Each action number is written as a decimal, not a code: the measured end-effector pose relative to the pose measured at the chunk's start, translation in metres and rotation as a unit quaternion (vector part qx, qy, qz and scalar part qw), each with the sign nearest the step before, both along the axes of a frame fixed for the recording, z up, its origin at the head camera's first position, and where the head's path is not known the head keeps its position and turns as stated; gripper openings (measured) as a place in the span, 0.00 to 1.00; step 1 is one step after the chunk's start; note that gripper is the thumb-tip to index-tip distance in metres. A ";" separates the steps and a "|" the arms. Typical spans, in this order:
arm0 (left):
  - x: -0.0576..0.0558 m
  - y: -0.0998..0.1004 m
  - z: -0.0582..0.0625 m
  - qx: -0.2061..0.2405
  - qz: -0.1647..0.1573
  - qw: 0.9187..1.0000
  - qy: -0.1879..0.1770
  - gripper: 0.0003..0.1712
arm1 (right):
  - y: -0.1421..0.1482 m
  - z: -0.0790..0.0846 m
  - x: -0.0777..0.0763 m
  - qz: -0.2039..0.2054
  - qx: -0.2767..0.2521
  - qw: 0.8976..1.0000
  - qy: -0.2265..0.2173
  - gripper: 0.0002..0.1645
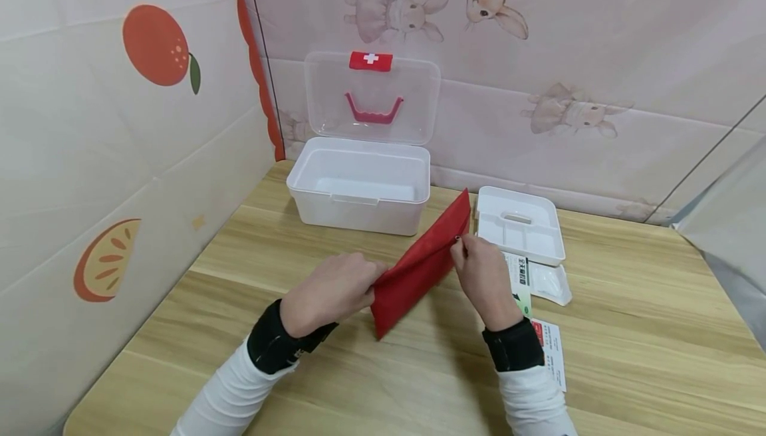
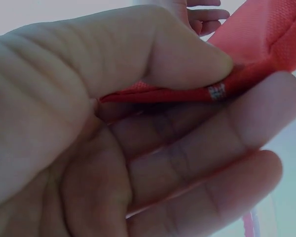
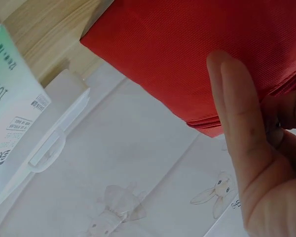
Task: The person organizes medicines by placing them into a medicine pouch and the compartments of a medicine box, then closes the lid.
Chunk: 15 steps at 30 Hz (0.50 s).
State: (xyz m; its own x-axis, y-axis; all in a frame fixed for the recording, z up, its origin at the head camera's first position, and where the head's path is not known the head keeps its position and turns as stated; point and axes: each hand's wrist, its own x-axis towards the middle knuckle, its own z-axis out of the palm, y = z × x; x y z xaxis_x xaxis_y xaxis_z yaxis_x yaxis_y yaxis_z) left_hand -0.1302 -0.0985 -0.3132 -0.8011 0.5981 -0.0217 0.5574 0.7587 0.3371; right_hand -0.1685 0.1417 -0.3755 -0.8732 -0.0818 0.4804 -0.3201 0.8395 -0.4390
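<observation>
A flat red zippered pouch (image 1: 419, 266) is held up at a slant above the table between both hands. My left hand (image 1: 335, 290) grips its near left end, thumb on one face and fingers on the other; in the left wrist view the pouch edge (image 2: 163, 95) runs between them, with a small woven tag on it. At the zipper on the right part, my right hand (image 1: 483, 280) pinches a small dark zipper pull between curled fingers. Two straighter fingers (image 3: 241, 103) of that hand lie along the red fabric in the right wrist view.
A white box (image 1: 362, 213) with its clear lid (image 1: 371, 84) raised stands at the back. On the right lie a white compartment tray (image 1: 520, 223), a small clear-white packet (image 1: 549, 283), a green-and-white package (image 1: 519, 276) and a red-and-white printed pack (image 1: 553, 356). Fabric walls border the table.
</observation>
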 end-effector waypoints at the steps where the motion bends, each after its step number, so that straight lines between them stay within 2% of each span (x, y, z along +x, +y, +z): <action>1: 0.000 0.000 0.000 0.001 0.001 1.000 -0.002 0.12 | 0.001 0.000 0.000 -0.003 0.001 1.000 -0.001 0.21; 10: 0.001 0.000 0.002 -0.003 0.004 1.000 -0.011 0.12 | 0.004 0.000 -0.001 -0.010 -0.005 1.000 -0.012 0.22; 15: 0.001 0.000 0.002 -0.001 0.009 1.000 -0.012 0.13 | 0.005 -0.001 -0.002 -0.014 -0.006 1.000 0.003 0.21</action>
